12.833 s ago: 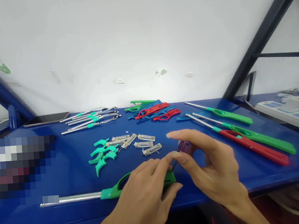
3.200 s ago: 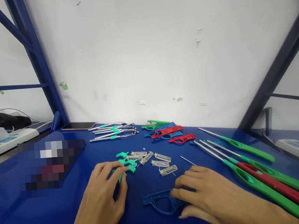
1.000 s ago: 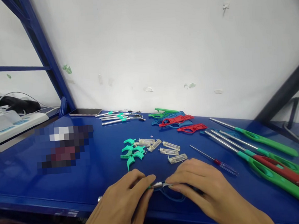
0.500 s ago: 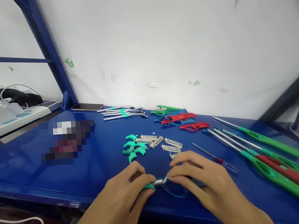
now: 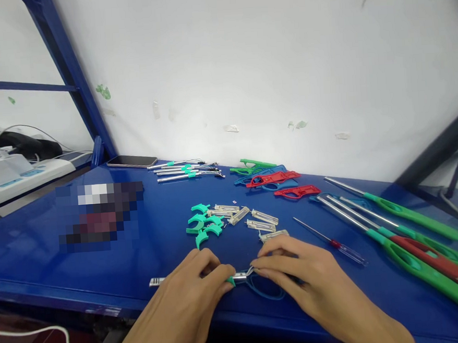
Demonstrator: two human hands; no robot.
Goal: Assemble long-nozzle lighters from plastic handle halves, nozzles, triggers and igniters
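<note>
My left hand (image 5: 194, 294) is closed around a slim metal lighter tube (image 5: 157, 282), which lies sideways near the table's front edge. A green plastic piece (image 5: 231, 281) on the tube shows at my left fingertips. My right hand (image 5: 302, 271) pinches a thin pale wire (image 5: 250, 270) at the tube's right end. Under my right fingers lies a blue plastic handle shell (image 5: 269, 297), largely covered. Just beyond my hands are several curved teal triggers (image 5: 202, 238) and several clear plastic fuel tanks (image 5: 261, 225).
Farther back lie several metal tubes with wires (image 5: 176, 178), a phone (image 5: 132, 161), and red (image 5: 298, 192), blue and green handle shells. At right are a screwdriver (image 5: 348, 252) and several long lighters (image 5: 412, 215). A power strip (image 5: 29, 177) stands at far left.
The metal tube now shows on both sides of my left hand, its slotted end out to the left. My right hand still pinches the wire, having shifted slightly left.
</note>
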